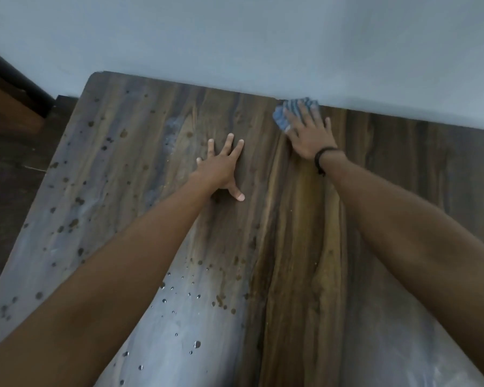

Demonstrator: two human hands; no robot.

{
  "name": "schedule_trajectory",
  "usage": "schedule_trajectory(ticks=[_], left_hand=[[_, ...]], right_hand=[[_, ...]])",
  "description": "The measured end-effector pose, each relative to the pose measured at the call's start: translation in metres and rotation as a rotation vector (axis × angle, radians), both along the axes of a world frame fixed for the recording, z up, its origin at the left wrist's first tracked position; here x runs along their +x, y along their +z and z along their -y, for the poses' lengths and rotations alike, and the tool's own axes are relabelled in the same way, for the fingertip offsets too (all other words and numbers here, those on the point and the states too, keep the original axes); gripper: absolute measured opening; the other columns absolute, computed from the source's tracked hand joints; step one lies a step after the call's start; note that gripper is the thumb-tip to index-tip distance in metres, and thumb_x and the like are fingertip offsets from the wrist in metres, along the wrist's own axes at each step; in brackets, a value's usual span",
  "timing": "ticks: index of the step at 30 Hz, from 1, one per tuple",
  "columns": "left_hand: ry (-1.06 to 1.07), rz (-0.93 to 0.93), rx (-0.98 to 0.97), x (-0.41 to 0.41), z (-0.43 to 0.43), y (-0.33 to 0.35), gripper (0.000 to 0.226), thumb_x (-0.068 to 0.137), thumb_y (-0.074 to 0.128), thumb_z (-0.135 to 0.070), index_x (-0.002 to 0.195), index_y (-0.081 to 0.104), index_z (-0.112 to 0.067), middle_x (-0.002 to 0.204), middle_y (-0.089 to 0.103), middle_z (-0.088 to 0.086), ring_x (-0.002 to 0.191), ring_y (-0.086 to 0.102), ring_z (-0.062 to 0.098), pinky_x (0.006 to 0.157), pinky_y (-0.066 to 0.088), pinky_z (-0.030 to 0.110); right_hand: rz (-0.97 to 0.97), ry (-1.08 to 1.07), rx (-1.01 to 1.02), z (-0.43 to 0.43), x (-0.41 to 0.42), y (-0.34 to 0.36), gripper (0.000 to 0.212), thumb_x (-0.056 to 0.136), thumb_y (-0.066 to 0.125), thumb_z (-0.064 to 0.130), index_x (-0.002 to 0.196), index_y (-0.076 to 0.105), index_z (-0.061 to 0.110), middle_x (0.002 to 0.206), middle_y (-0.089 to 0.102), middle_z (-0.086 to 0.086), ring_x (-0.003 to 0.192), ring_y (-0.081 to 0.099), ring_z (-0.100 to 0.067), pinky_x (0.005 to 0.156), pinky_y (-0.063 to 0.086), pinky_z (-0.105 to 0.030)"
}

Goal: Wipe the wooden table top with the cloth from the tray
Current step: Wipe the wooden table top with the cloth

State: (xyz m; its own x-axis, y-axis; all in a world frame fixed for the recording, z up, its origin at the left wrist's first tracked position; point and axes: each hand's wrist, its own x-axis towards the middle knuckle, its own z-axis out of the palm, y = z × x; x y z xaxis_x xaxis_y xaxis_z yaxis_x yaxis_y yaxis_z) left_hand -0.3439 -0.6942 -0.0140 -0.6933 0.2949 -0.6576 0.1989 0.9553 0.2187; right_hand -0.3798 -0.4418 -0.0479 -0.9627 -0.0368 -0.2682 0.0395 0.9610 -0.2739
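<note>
The wooden table top (305, 247) fills most of the view, its far edge against a wall. Water drops and brown spots dot its left half. A blue striped cloth (284, 115) lies at the far edge by the wall, and my right hand (309, 132) presses flat on it with fingers spread. The cloth shows past the fingertips and on the hand's left side. My left hand (221, 167) rests palm down on the bare wood near the middle, fingers spread, holding nothing. No tray is in view.
A pale wall (263, 37) runs along the table's far edge. Dark floor (17, 177) lies past the table's left edge, with a dark wooden piece of furniture (9, 107) at the far left. A black band circles my right wrist.
</note>
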Motion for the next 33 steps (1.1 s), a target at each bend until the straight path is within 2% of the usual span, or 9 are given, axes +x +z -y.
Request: schedule_trajectory(ticks=[3,7,11,15,19,23,27,28,33], left_hand=[[0.008,-0.001,-0.004,0.000,0.000,0.002,0.149,0.058,0.093,-0.044,0.157,-0.018,-0.031,0.161,-0.033,-0.007,0.147,-0.025,0.042,0.111,0.011,0.075],[0.005,0.011,-0.003,-0.001,-0.003,0.001,0.149,0.059,0.093,-0.044,0.157,-0.019,-0.032,0.161,-0.033,-0.007,0.147,-0.026,0.042,0.111,0.010,0.075],[0.007,0.013,-0.021,-0.002,-0.003,0.000,0.150,0.059,0.093,-0.046,0.156,-0.021,-0.033,0.160,-0.034,-0.007,0.146,-0.026,0.043,0.112,0.011,0.075],[-0.001,0.019,-0.044,-0.003,-0.005,0.000,0.150,0.060,0.092,-0.047,0.155,-0.023,-0.032,0.160,-0.035,-0.007,0.146,-0.025,0.043,0.113,0.012,0.074],[0.006,0.005,-0.025,-0.001,-0.001,0.001,0.149,0.060,0.092,-0.046,0.156,-0.020,-0.032,0.161,-0.033,-0.006,0.147,-0.024,0.043,0.112,0.011,0.075],[0.022,-0.009,-0.003,0.006,0.000,0.003,0.147,0.061,0.092,-0.045,0.156,-0.019,-0.032,0.162,-0.031,-0.006,0.148,-0.023,0.042,0.113,0.009,0.073],[0.004,-0.084,0.054,0.027,0.006,0.006,0.142,0.065,0.091,-0.040,0.157,-0.018,-0.031,0.163,-0.028,-0.006,0.148,-0.022,0.041,0.114,0.008,0.072],[0.004,-0.080,0.047,0.033,0.009,0.006,0.142,0.064,0.091,-0.041,0.157,-0.017,-0.031,0.163,-0.028,-0.006,0.148,-0.022,0.040,0.113,0.009,0.073],[-0.032,0.025,-0.009,0.047,0.029,-0.005,0.146,0.061,0.093,-0.043,0.157,-0.018,-0.033,0.161,-0.033,-0.007,0.147,-0.026,0.040,0.113,0.006,0.072]], right_hand=[[0.041,-0.057,-0.013,0.022,-0.012,0.001,0.055,0.107,0.023,0.046,0.160,0.008,0.041,0.169,-0.009,0.007,0.155,-0.014,-0.024,0.123,-0.006,-0.054],[0.007,0.091,0.012,0.017,0.009,0.002,0.054,0.107,0.022,0.046,0.159,0.009,0.046,0.169,-0.005,0.011,0.156,-0.010,-0.020,0.122,-0.004,-0.057],[0.034,-0.080,-0.004,0.028,0.019,0.010,0.055,0.107,0.022,0.044,0.160,0.007,0.041,0.170,-0.008,0.004,0.155,-0.011,-0.025,0.123,-0.005,-0.058],[-0.073,0.087,0.036,0.046,0.093,-0.003,0.053,0.108,0.023,0.044,0.160,0.012,0.040,0.170,0.001,0.006,0.156,-0.005,-0.023,0.122,-0.001,-0.055],[-0.048,-0.186,-0.013,0.051,0.094,-0.002,0.053,0.108,0.023,0.044,0.160,0.014,0.041,0.170,0.001,0.005,0.156,-0.005,-0.023,0.123,-0.004,-0.057],[-0.105,0.023,0.051,0.058,0.126,-0.008,0.053,0.108,0.022,0.045,0.160,0.013,0.041,0.170,0.003,0.005,0.156,-0.002,-0.023,0.124,0.002,-0.055],[-0.059,-0.205,-0.022,0.041,0.123,0.001,0.053,0.108,0.022,0.044,0.160,0.013,0.041,0.170,0.002,0.004,0.156,-0.005,-0.025,0.124,0.000,-0.056],[-0.053,-0.181,-0.003,0.051,0.131,0.001,0.053,0.108,0.022,0.044,0.160,0.012,0.041,0.170,0.001,0.003,0.156,-0.006,-0.026,0.124,-0.001,-0.056],[-0.078,0.298,0.065,0.055,0.207,-0.007,0.051,0.107,0.022,0.047,0.158,0.017,0.044,0.169,0.009,0.007,0.156,0.003,-0.022,0.124,0.007,-0.054]])
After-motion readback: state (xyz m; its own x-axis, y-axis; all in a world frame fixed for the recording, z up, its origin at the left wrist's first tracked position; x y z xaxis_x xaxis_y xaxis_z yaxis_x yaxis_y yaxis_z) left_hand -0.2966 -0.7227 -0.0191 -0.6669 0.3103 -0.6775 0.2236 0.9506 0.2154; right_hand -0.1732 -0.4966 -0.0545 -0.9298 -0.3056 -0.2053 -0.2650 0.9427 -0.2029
